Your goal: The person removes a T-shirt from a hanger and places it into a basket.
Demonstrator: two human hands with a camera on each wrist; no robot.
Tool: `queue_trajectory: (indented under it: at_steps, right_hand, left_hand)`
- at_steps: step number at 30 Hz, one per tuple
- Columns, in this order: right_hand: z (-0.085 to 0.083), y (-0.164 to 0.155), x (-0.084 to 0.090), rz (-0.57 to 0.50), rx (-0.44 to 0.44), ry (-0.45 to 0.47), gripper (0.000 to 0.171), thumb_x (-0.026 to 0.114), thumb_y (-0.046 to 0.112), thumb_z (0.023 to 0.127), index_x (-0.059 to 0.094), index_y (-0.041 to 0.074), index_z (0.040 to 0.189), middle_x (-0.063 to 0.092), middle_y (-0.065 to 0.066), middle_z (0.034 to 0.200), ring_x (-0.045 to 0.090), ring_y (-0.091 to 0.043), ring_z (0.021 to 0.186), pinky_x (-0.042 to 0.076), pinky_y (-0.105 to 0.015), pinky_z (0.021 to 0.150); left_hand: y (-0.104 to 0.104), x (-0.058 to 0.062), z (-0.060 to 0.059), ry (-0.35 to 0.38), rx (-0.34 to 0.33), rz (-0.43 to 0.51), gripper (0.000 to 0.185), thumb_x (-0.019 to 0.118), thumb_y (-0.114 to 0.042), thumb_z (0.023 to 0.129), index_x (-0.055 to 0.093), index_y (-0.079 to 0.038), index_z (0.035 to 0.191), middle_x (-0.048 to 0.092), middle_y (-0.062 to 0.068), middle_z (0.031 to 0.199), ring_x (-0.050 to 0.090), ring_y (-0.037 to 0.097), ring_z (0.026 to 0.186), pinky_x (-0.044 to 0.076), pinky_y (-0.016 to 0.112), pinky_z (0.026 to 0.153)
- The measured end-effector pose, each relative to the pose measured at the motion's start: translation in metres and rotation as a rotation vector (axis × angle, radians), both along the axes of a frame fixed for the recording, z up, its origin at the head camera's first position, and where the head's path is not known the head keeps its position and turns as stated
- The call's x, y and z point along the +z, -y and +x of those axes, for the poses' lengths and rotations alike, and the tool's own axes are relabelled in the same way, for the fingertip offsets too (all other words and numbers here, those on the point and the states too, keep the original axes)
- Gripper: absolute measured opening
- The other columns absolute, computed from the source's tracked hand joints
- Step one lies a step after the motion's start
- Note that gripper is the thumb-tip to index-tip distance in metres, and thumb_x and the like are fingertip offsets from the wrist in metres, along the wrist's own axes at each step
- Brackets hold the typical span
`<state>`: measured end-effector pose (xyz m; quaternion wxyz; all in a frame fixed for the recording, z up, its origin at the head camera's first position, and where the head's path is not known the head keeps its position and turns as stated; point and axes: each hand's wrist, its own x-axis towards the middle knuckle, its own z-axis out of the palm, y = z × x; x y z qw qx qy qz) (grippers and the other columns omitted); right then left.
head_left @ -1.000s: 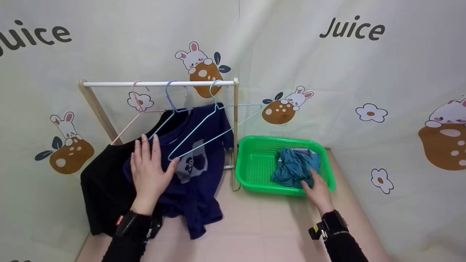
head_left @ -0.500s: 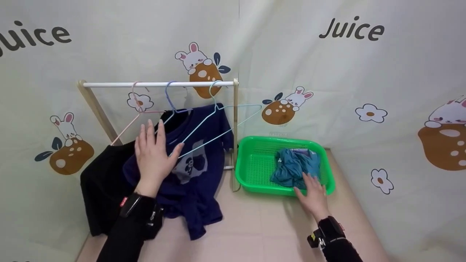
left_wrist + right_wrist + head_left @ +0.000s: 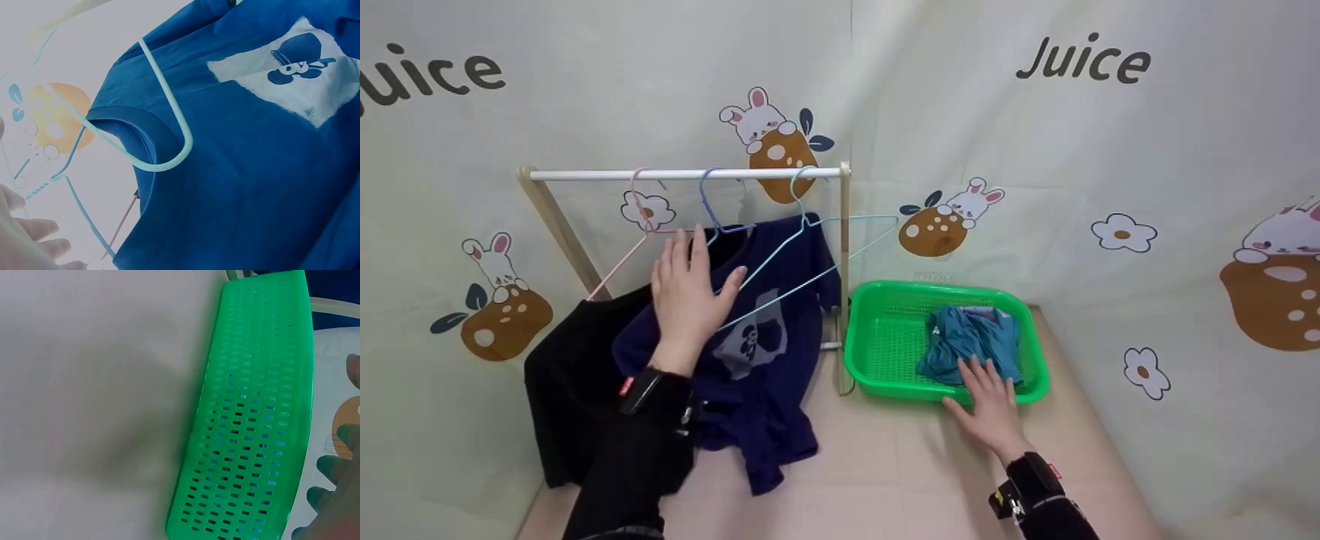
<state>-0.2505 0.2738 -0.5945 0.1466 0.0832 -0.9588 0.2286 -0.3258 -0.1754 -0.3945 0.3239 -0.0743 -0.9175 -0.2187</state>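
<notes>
In the head view my left hand (image 3: 690,304), fingers straight, hovers before the navy T-shirt (image 3: 791,330) and overlaps the light-blue hanger (image 3: 789,294); whether it touches either is unclear. That hanger carries no garment. The navy shirt, with a grey printed patch, hangs from a blue hanger (image 3: 710,199). Farther left a black garment (image 3: 577,390) hangs on a pink hanger (image 3: 619,264). My right hand (image 3: 988,414) is spread above the near rim of the green basket (image 3: 877,386), holding nothing. Inside the basket a crumpled teal garment (image 3: 967,337) lies at the right, partly hidden by my fingertips.
The hangers hook over the white rail (image 3: 585,175) of a small wooden-framed rack (image 3: 844,262). Basket and rack stand on a pale tabletop (image 3: 870,457). A printed curtain (image 3: 960,127) closes off the back and sides.
My left hand has shifted up and right across the navy shirt. The right hand has drawn back off the teal garment, down and left toward the basket's near rim.
</notes>
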Motion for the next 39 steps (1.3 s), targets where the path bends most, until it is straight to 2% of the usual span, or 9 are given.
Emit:
queue_trajectory:
  at_steps: [6,11,15,20,24,28,34,39]
  right_hand:
    - [0.003,0.008,-0.003,0.042,0.048,-0.009,0.075,0.069,0.044,0.089,0.043,0.007,0.149,0.035,-0.023,0.154,0.024,-0.047,0.143,0.012,-0.071,0.109]
    - [0.005,0.016,-0.007,0.084,0.083,-0.033,0.075,0.071,0.043,0.087,0.045,0.007,0.148,0.037,-0.023,0.153,0.025,-0.047,0.142,0.015,-0.072,0.107]
    - [0.007,0.024,-0.008,0.111,0.112,-0.026,0.076,0.071,0.044,0.087,0.044,0.009,0.149,0.035,-0.021,0.154,0.024,-0.046,0.143,0.012,-0.071,0.109]
    - [0.010,0.031,-0.009,0.112,0.140,-0.031,0.077,0.071,0.045,0.087,0.043,0.009,0.150,0.035,-0.021,0.154,0.025,-0.046,0.142,0.010,-0.070,0.109]
    - [0.010,0.035,-0.010,0.117,0.153,-0.033,0.078,0.072,0.043,0.086,0.044,0.008,0.149,0.036,-0.022,0.154,0.026,-0.046,0.142,0.012,-0.070,0.109]
    - [0.011,0.036,-0.011,0.129,0.159,-0.037,0.078,0.072,0.044,0.086,0.044,0.009,0.150,0.036,-0.021,0.154,0.026,-0.044,0.143,0.013,-0.070,0.109]
    - [0.011,0.035,-0.010,0.118,0.167,-0.076,0.077,0.074,0.042,0.085,0.045,0.009,0.149,0.039,-0.020,0.152,0.028,-0.043,0.142,0.015,-0.071,0.108]
    - [0.011,0.034,-0.011,0.112,0.168,-0.093,0.077,0.074,0.041,0.085,0.046,0.008,0.148,0.039,-0.020,0.152,0.028,-0.043,0.142,0.014,-0.071,0.108]
  left_hand:
    - [-0.001,0.007,-0.006,0.032,-0.005,0.007,0.081,0.061,-0.049,0.094,0.033,0.001,0.152,0.032,0.030,0.152,0.026,0.045,0.141,0.018,0.062,0.112]
    - [-0.001,0.011,-0.012,0.111,-0.037,0.047,0.080,0.058,-0.046,0.096,0.030,0.004,0.152,0.032,0.033,0.150,0.029,0.048,0.139,0.020,0.062,0.111]
    - [-0.001,0.012,-0.017,0.160,-0.074,0.078,0.077,0.057,-0.041,0.099,0.027,0.006,0.152,0.034,0.034,0.149,0.034,0.050,0.135,0.024,0.061,0.110]
    - [-0.004,0.011,-0.023,0.188,-0.081,0.106,0.074,0.055,-0.039,0.100,0.027,0.006,0.152,0.041,0.035,0.143,0.038,0.050,0.131,0.028,0.060,0.107]
    - [-0.008,0.012,-0.026,0.205,-0.084,0.173,0.071,0.054,-0.037,0.101,0.030,0.007,0.151,0.049,0.034,0.134,0.041,0.050,0.127,0.029,0.059,0.106]
    - [-0.014,0.016,-0.028,0.160,-0.100,0.303,0.062,0.055,-0.032,0.100,0.041,0.010,0.144,0.060,0.030,0.119,0.048,0.049,0.119,0.032,0.054,0.105]
    - [-0.021,0.026,-0.022,0.072,-0.097,0.457,0.052,0.058,-0.023,0.098,0.050,0.010,0.137,0.062,0.030,0.116,0.060,0.042,0.097,0.041,0.051,0.097]
    - [-0.020,0.035,-0.016,-0.001,-0.073,0.540,0.039,0.055,-0.010,0.098,0.056,0.010,0.132,0.065,0.027,0.111,0.060,0.038,0.098,0.043,0.048,0.094]
